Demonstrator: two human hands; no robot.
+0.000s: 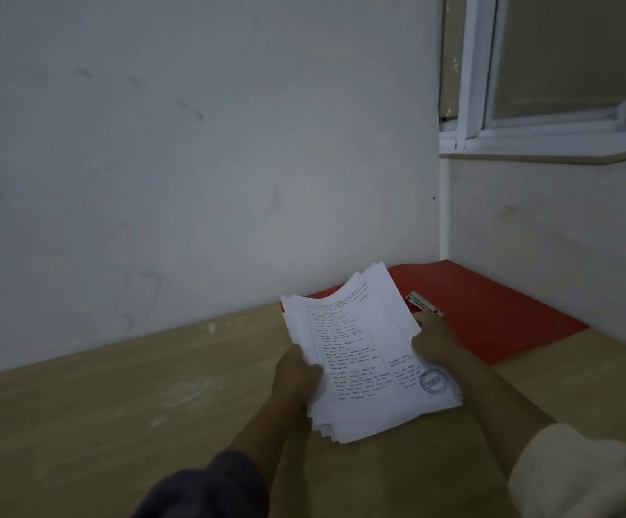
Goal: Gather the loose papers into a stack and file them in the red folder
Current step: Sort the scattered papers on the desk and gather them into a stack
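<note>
Plainly, both hands grip the papers (364, 353); print unreadable, stamp (433, 382) blurred.

Print on papers (364, 353) illegible

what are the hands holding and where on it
Both hold the stack of papers: the left hand grips its left edge, the right hand its right edge, just in front of the red folder.
</note>
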